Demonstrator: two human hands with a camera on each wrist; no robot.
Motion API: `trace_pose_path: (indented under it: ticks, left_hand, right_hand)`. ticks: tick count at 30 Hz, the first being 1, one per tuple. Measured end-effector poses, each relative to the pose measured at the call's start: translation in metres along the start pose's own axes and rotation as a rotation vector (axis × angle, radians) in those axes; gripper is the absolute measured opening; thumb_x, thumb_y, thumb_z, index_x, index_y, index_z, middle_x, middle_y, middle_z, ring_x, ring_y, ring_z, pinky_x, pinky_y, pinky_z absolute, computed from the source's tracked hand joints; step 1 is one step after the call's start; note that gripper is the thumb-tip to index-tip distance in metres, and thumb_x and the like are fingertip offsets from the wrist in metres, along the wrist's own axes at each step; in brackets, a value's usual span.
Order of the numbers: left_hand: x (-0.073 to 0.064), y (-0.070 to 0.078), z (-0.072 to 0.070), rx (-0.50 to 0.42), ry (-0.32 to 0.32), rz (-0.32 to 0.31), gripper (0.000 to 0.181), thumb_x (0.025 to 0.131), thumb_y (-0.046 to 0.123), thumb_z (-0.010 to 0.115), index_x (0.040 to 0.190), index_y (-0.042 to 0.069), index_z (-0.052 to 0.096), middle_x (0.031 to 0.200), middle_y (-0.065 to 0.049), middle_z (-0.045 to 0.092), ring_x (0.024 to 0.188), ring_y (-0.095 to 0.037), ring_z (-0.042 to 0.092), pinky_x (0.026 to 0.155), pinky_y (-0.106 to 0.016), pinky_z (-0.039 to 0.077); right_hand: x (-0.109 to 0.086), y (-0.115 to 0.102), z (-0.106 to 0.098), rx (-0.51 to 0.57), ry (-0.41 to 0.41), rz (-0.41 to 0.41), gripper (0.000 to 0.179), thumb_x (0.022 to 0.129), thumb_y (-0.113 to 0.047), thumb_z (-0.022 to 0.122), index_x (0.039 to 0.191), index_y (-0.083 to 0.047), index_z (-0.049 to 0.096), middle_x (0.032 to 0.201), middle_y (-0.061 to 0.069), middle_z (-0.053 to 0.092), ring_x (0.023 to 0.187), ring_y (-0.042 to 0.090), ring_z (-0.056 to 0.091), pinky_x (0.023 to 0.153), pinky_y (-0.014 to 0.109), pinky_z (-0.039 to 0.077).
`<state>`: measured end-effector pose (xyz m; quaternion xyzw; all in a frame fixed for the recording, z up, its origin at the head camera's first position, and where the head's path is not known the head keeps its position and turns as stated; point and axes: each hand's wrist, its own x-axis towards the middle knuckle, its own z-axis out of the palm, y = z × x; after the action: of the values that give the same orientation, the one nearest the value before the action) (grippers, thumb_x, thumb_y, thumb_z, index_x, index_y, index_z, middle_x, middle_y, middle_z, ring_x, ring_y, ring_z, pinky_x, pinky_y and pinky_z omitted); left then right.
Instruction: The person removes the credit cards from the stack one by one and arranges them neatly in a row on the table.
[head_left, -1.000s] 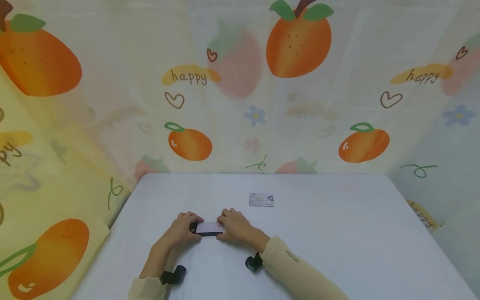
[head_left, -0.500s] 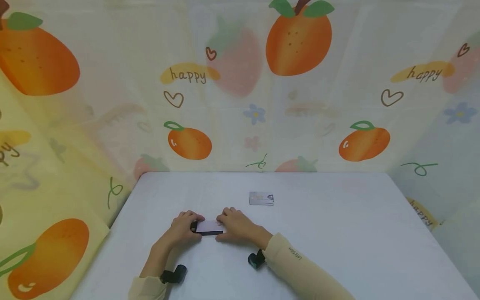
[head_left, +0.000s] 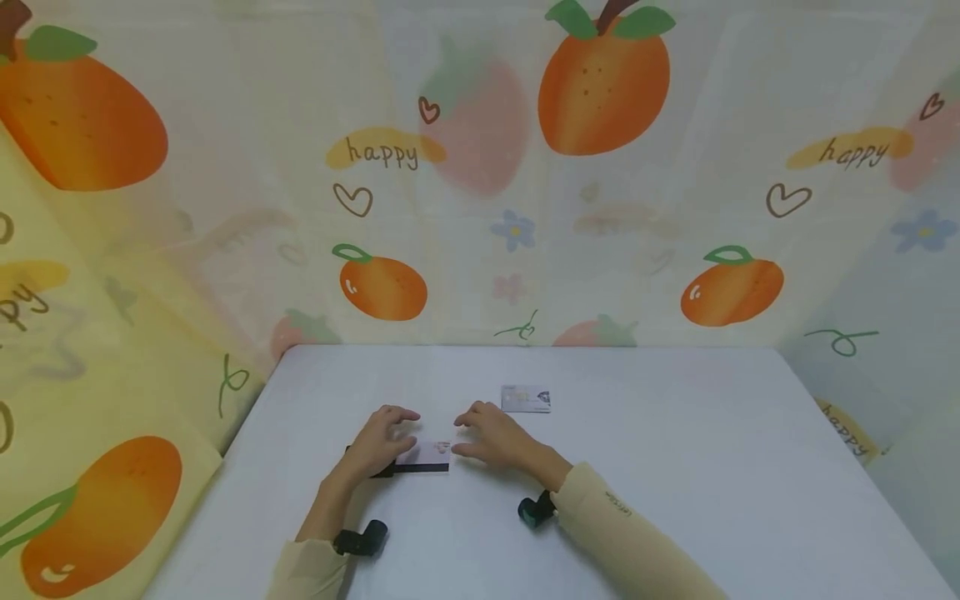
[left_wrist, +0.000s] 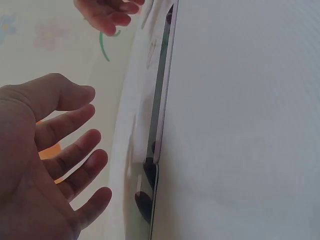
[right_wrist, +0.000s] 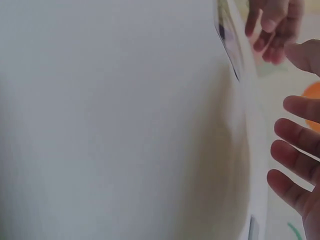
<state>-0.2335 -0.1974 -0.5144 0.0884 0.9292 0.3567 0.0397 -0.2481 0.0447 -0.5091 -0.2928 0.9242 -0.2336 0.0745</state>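
Observation:
A pale card [head_left: 427,455] with a dark stripe along its near edge lies flat on the white table. Against its left end, mostly hidden beneath my left hand [head_left: 377,444], is a flat dark-edged piece [head_left: 384,472]. In the left wrist view the striped card [left_wrist: 159,95] and this second glossy flat piece [left_wrist: 145,200] meet end to end at a seam. My left hand hovers over them with fingers apart, holding nothing. Just right of the striped card, my right hand [head_left: 495,435] is raised, its fingers loosely spread and free of any object.
Behind the right hand lies a silver-grey printed card [head_left: 526,399]. The white table [head_left: 675,475] runs back to a fruit-patterned cloth [head_left: 615,192], which also hangs at both sides. Each wrist carries a small black camera [head_left: 362,538].
Both hands have let go of the striped card and lifted, fingers spreading. The right hand has drawn back to the right; the card remains on the table, now with the dark piece showing lower left.

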Motion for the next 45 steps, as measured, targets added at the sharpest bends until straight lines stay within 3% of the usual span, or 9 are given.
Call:
trace_pose_path:
  ticks: [4, 10, 21, 30, 39, 45]
  left_hand:
    - [0.007, 0.005, 0.005, -0.023, 0.002, 0.030, 0.032, 0.087, 0.013, 0.068, 0.119, 0.009, 0.065, 0.131, -0.015, 0.055, 0.126, -0.036, 0.049, 0.105, -0.057, 0.039]
    - [0.022, 0.018, 0.019, -0.075, -0.004, 0.069, 0.034, 0.086, 0.013, 0.068, 0.120, 0.007, 0.065, 0.129, -0.016, 0.056, 0.125, -0.035, 0.049, 0.104, -0.056, 0.040]
    - [0.044, 0.043, 0.048, -0.122, -0.026, 0.056, 0.041, 0.087, 0.020, 0.071, 0.126, 0.010, 0.062, 0.133, -0.014, 0.053, 0.126, -0.033, 0.048, 0.104, -0.053, 0.042]
    - [0.070, 0.056, 0.059, 0.039, -0.115, 0.082, 0.048, 0.087, 0.029, 0.073, 0.131, 0.015, 0.059, 0.140, -0.010, 0.051, 0.131, -0.029, 0.045, 0.109, -0.048, 0.039]
    - [0.086, 0.068, 0.073, -0.017, -0.149, 0.117, 0.056, 0.085, 0.031, 0.074, 0.134, 0.012, 0.056, 0.140, -0.013, 0.049, 0.131, -0.032, 0.043, 0.109, -0.050, 0.038]
    - [0.094, 0.075, 0.081, 0.016, -0.135, 0.145, 0.057, 0.084, 0.029, 0.075, 0.135, 0.011, 0.055, 0.139, -0.013, 0.051, 0.131, -0.031, 0.044, 0.110, -0.048, 0.038]
  right_hand:
    - [-0.005, 0.013, -0.010, 0.066, 0.050, 0.016, 0.043, 0.090, -0.041, 0.066, 0.122, -0.012, 0.065, 0.114, 0.004, 0.062, 0.106, 0.019, 0.056, 0.093, 0.036, 0.048]
    - [-0.011, 0.034, -0.023, 0.081, 0.117, 0.031, 0.040, 0.090, -0.034, 0.067, 0.119, -0.006, 0.066, 0.107, 0.008, 0.063, 0.102, 0.022, 0.057, 0.091, 0.040, 0.048]
    - [-0.019, 0.065, -0.040, 0.042, 0.187, 0.090, 0.038, 0.088, -0.031, 0.070, 0.115, -0.005, 0.068, 0.103, 0.009, 0.064, 0.098, 0.024, 0.058, 0.087, 0.041, 0.049]
    - [-0.026, 0.084, -0.049, 0.041, 0.182, 0.168, 0.041, 0.087, -0.030, 0.071, 0.118, -0.003, 0.066, 0.107, 0.012, 0.062, 0.101, 0.028, 0.057, 0.090, 0.045, 0.047]
    - [-0.023, 0.095, -0.050, 0.024, 0.167, 0.209, 0.047, 0.084, -0.030, 0.074, 0.121, -0.001, 0.064, 0.107, 0.013, 0.060, 0.093, 0.023, 0.055, 0.085, 0.041, 0.047]
    - [-0.022, 0.105, -0.055, -0.010, 0.132, 0.200, 0.053, 0.084, -0.033, 0.075, 0.124, 0.000, 0.063, 0.110, 0.016, 0.060, 0.094, 0.024, 0.056, 0.086, 0.041, 0.047]
